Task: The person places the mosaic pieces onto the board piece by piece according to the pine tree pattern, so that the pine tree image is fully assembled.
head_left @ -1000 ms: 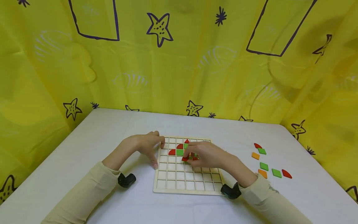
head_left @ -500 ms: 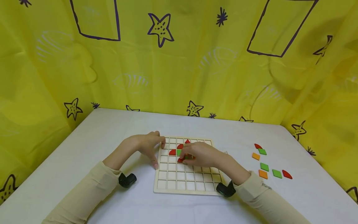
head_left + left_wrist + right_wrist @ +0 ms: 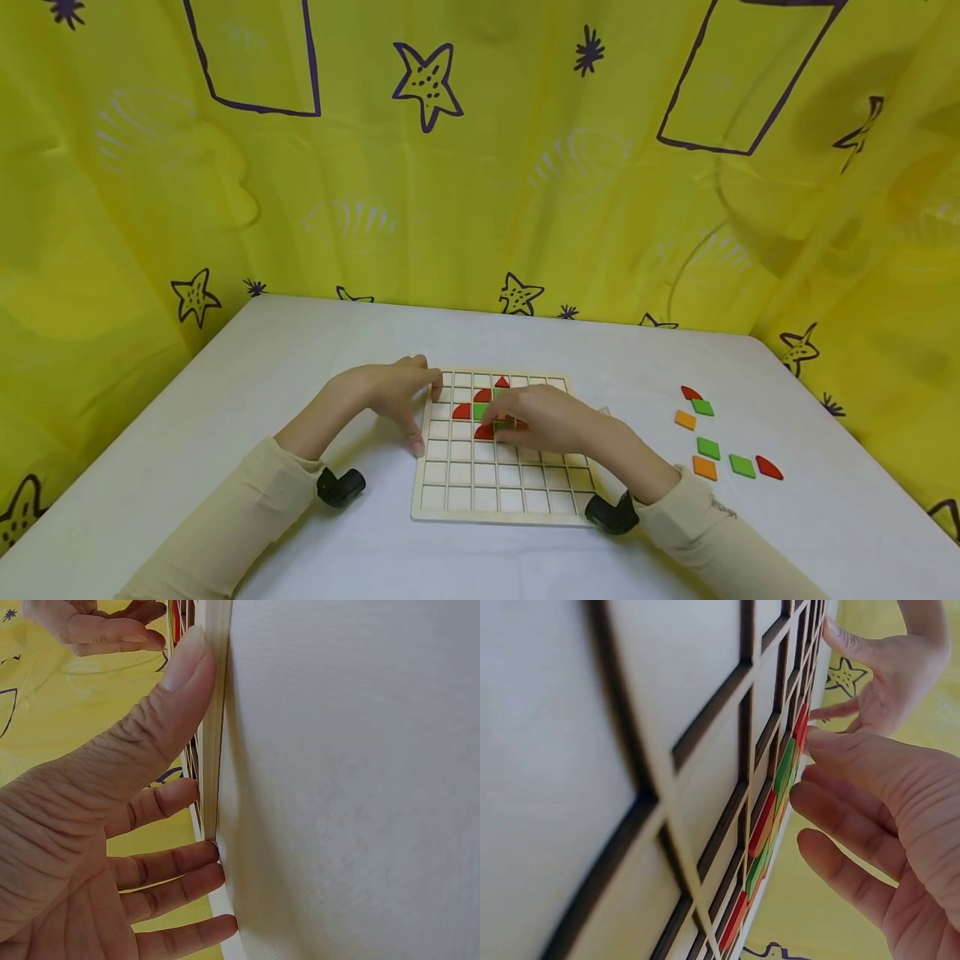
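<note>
A pale wooden grid board (image 3: 487, 518) lies on the table with red and green tiles in its upper cells. My left hand (image 3: 401, 398) rests along the board's left edge, thumb at the side and fingertips at the upper corner; its fingers are nearly straight in the left wrist view. Over the board's middle, my right hand (image 3: 551, 417) has thumb and fingertips right beside a red quarter-round tile (image 3: 483, 433) lying in a cell. Further up are a green square tile (image 3: 481, 412), another red curved tile (image 3: 462, 412) and a red triangle (image 3: 502, 382). My right hand hides tiles beneath it.
On the right of the white table (image 3: 315, 550) lie several loose pieces, among them an orange square (image 3: 705, 467), a green square (image 3: 742, 465) and a red quarter-round (image 3: 769, 467). A yellow patterned curtain (image 3: 420, 208) hangs behind the table.
My right hand has shifted slightly left, bringing the red quarter-round tile down into a cell, and its fingers have loosened from it. The left hand stays at the board's edge.
</note>
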Tool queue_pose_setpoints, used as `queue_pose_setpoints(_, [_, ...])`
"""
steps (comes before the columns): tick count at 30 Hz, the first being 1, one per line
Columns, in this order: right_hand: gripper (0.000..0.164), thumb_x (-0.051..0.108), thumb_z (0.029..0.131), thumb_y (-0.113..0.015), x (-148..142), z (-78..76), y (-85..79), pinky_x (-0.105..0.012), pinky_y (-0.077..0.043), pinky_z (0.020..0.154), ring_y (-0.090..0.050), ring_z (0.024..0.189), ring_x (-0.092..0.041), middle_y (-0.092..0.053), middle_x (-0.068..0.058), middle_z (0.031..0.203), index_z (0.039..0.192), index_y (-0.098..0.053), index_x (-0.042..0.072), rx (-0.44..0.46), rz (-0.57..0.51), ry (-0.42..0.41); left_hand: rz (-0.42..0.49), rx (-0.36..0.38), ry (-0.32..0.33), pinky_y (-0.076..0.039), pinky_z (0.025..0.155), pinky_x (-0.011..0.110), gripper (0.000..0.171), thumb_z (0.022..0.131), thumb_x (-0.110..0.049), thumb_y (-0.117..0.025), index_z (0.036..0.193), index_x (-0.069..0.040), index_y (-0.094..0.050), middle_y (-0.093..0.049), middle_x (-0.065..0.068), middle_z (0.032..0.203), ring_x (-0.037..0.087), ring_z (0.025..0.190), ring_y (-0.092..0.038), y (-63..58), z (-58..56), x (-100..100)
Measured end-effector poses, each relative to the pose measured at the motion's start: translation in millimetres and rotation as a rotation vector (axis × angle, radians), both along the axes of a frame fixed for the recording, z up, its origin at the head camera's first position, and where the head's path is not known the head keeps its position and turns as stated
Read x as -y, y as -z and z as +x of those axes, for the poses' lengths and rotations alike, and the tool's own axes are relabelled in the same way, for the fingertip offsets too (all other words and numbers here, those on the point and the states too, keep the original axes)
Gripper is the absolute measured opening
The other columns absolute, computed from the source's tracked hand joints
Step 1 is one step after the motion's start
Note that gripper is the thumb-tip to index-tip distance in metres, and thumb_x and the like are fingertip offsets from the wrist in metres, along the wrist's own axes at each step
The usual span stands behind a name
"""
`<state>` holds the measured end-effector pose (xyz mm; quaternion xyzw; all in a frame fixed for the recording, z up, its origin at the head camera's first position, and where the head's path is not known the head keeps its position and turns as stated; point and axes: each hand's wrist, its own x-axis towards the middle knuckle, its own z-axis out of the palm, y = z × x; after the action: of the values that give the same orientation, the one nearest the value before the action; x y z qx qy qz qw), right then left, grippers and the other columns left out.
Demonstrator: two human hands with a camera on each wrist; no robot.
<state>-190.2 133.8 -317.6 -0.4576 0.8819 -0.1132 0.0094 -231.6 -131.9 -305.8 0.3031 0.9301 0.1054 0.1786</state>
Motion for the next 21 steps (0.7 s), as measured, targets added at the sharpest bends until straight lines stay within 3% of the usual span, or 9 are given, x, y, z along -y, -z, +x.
queue_pose_setpoints(10, [0.019,0.013,0.093,-0.077,-28.6,12.6,-3.9,-0.022,-0.052,0.070,-0.058,0.078,-0.003,-0.072,0.004,0.104,0.111,-0.074,0.013,0.005,-0.063,0.041,0.001,0.000,-0.009,-0.047,0.088,0.043,0.066,0.062,-0.038,-0.099,0.108,-0.019,-0.056,-0.049,0.004,0.113,0.022,0.111,-0.046,-1.4,0.2,-0.1])
queue_pose_setpoints(21, [0.020,0.016,0.093,-0.076,-65.1,25.8,-6.5,-0.024,-0.052,0.069,-0.061,0.082,-0.005,-0.071,0.007,0.104,0.113,-0.074,0.014,-0.002,-0.087,0.160,0.004,0.006,-0.013,-0.047,0.089,0.043,0.066,0.062,-0.039,-0.099,0.108,-0.019,-0.056,-0.049,0.003,0.113,0.022,0.112,-0.046,1.6,-0.2,0.6])
